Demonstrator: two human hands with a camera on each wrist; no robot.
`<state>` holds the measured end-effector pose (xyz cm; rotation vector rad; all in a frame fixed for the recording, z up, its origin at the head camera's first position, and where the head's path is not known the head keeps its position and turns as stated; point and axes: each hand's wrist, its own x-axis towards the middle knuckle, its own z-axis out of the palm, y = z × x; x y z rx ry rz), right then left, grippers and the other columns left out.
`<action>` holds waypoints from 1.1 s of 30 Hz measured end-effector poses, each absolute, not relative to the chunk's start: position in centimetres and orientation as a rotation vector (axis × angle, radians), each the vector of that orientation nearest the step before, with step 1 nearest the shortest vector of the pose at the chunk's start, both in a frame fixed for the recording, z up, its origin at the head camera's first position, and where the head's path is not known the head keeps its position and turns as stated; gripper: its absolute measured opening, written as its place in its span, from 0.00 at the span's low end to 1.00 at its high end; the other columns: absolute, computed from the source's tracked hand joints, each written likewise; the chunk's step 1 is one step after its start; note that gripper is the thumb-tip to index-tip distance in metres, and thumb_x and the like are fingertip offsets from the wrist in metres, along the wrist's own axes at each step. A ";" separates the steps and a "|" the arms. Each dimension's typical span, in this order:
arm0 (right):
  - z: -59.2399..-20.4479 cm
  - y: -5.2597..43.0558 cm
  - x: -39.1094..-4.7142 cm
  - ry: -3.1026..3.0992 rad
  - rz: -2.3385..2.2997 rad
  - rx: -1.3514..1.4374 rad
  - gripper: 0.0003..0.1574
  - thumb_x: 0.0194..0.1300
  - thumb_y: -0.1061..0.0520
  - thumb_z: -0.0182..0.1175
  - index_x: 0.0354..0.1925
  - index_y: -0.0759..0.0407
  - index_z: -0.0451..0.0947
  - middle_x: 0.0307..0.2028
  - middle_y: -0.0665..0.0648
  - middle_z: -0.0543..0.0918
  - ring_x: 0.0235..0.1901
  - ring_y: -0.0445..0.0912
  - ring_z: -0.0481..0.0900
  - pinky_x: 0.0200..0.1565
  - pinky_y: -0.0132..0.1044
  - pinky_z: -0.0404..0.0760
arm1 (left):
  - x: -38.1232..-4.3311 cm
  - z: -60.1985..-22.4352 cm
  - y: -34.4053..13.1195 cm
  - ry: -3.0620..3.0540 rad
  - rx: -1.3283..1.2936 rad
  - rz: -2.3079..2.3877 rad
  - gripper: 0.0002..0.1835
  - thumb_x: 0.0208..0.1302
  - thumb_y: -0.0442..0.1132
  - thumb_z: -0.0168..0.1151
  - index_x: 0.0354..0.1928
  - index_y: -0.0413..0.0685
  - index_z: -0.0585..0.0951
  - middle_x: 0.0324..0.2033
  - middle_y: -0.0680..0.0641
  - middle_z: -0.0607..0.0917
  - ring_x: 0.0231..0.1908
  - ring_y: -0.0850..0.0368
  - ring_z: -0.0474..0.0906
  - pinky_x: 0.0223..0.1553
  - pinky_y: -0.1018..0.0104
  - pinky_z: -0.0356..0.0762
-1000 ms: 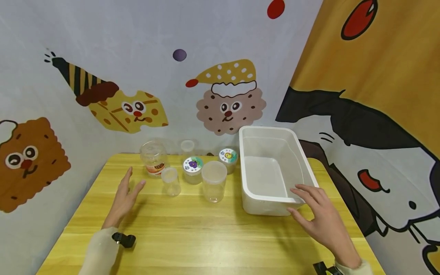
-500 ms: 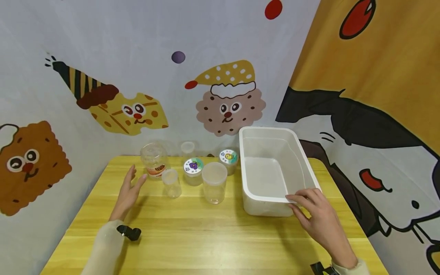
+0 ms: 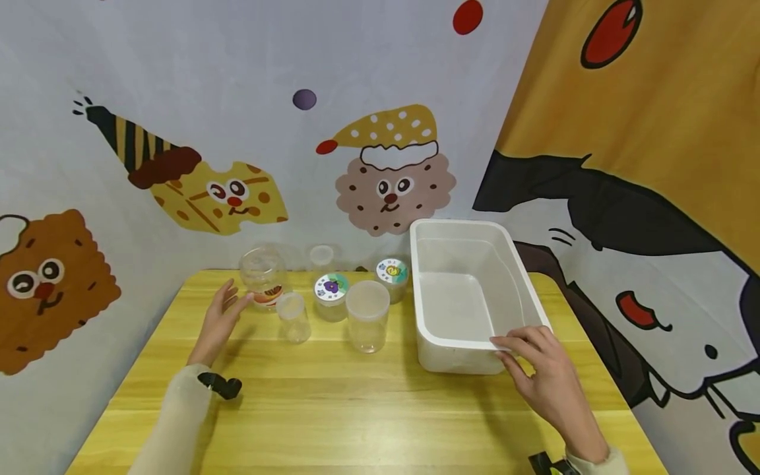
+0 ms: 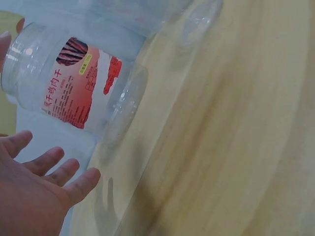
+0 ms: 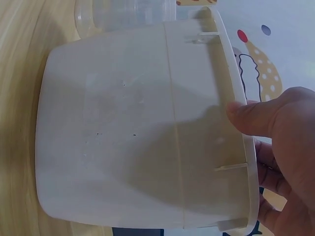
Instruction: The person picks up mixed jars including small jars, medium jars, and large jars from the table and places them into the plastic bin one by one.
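My right hand grips the near rim of a white plastic tub standing at the right. In the right wrist view the thumb presses on the tub's outer wall while the other fingers pass over the rim. At the left, a clear plastic jar with a red label stands near the wall. My left hand is beside it, fingers spread and fairly straight, holding nothing. In the left wrist view the jar lies just past the fingertips.
Between jar and tub stand a small clear container, a larger one with a frosted top, and two containers with printed lids. Another small container is behind. A cartoon-printed curtain borders the wooden table.
My right hand has come down and taken hold of the tub's near rim. My left hand has moved slightly forward and closer to the jar. The containers have kept their places.
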<state>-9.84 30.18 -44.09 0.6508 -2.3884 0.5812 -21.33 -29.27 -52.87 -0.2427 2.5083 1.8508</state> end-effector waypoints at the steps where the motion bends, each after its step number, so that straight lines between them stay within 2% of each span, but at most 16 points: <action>1: -44.1 30.2 -9.9 -2.388 0.588 0.652 0.20 0.74 0.39 0.57 0.45 0.48 0.90 0.41 0.48 0.84 0.41 0.44 0.73 0.44 0.31 0.71 | -21.5 -52.9 -29.4 2.483 -0.241 1.866 0.54 0.71 0.64 0.58 0.83 0.58 0.37 0.82 0.39 0.44 0.80 0.34 0.43 0.75 0.31 0.54; 2: -44.1 30.2 -9.9 -2.393 0.594 0.649 0.21 0.74 0.39 0.56 0.45 0.47 0.90 0.40 0.48 0.84 0.42 0.44 0.73 0.44 0.31 0.71 | -21.6 -52.8 -29.4 2.464 -0.238 1.880 0.54 0.71 0.64 0.58 0.83 0.58 0.37 0.82 0.40 0.43 0.80 0.35 0.43 0.75 0.32 0.54; 4: -44.1 30.1 -9.9 -2.404 0.600 0.644 0.11 0.69 0.46 0.67 0.45 0.47 0.90 0.41 0.47 0.84 0.42 0.43 0.73 0.45 0.31 0.72 | -21.8 -52.8 -29.5 2.430 -0.237 1.905 0.54 0.71 0.64 0.58 0.83 0.57 0.37 0.82 0.39 0.43 0.80 0.35 0.44 0.75 0.32 0.54; 5: -44.1 30.1 -9.9 -2.408 0.597 0.641 0.10 0.65 0.51 0.72 0.45 0.47 0.90 0.41 0.47 0.84 0.42 0.43 0.73 0.45 0.32 0.72 | -21.9 -52.8 -29.5 2.420 -0.232 1.910 0.53 0.72 0.63 0.58 0.83 0.57 0.37 0.82 0.39 0.43 0.80 0.35 0.44 0.75 0.32 0.54; 7: -44.1 30.1 -9.9 -2.413 0.596 0.634 0.19 0.54 0.62 0.78 0.45 0.47 0.90 0.40 0.47 0.84 0.42 0.43 0.73 0.45 0.32 0.72 | -22.1 -52.8 -29.5 2.392 -0.222 1.925 0.52 0.72 0.63 0.58 0.84 0.59 0.38 0.82 0.40 0.44 0.80 0.36 0.46 0.76 0.33 0.54; 9: -44.2 30.2 -9.8 -2.407 0.602 0.626 0.28 0.45 0.69 0.79 0.44 0.47 0.90 0.40 0.47 0.84 0.42 0.43 0.73 0.45 0.33 0.71 | -22.5 -52.7 -29.3 2.354 -0.206 1.947 0.51 0.73 0.62 0.58 0.84 0.60 0.39 0.82 0.40 0.45 0.80 0.37 0.47 0.76 0.33 0.54; 12: -44.3 30.2 -9.7 -2.399 0.616 0.616 0.28 0.45 0.70 0.79 0.44 0.48 0.90 0.40 0.47 0.84 0.42 0.44 0.73 0.46 0.34 0.71 | -23.2 -52.6 -29.2 2.296 -0.177 1.969 0.50 0.72 0.60 0.60 0.83 0.62 0.40 0.82 0.40 0.46 0.80 0.39 0.47 0.77 0.35 0.53; 19: -44.3 30.2 -9.7 -2.403 0.607 0.597 0.27 0.46 0.69 0.79 0.44 0.48 0.90 0.40 0.47 0.83 0.42 0.42 0.72 0.45 0.33 0.71 | -23.5 -50.6 -28.5 2.299 -0.116 1.900 0.54 0.71 0.54 0.65 0.84 0.54 0.38 0.81 0.35 0.49 0.79 0.35 0.48 0.76 0.32 0.53; 26: -44.4 30.1 -9.7 -2.414 0.595 0.577 0.25 0.47 0.68 0.79 0.43 0.47 0.90 0.39 0.45 0.83 0.43 0.41 0.71 0.44 0.32 0.71 | -25.2 -52.5 -28.8 2.347 -0.131 1.872 0.54 0.68 0.56 0.68 0.83 0.57 0.42 0.79 0.37 0.57 0.76 0.37 0.56 0.73 0.33 0.60; 33: -44.4 30.0 -9.8 -2.410 0.600 0.575 0.25 0.47 0.68 0.79 0.43 0.48 0.90 0.39 0.46 0.83 0.43 0.41 0.72 0.45 0.32 0.71 | -25.0 -50.9 -28.1 2.349 -0.162 1.901 0.56 0.67 0.51 0.70 0.83 0.57 0.40 0.81 0.37 0.49 0.79 0.33 0.48 0.74 0.31 0.58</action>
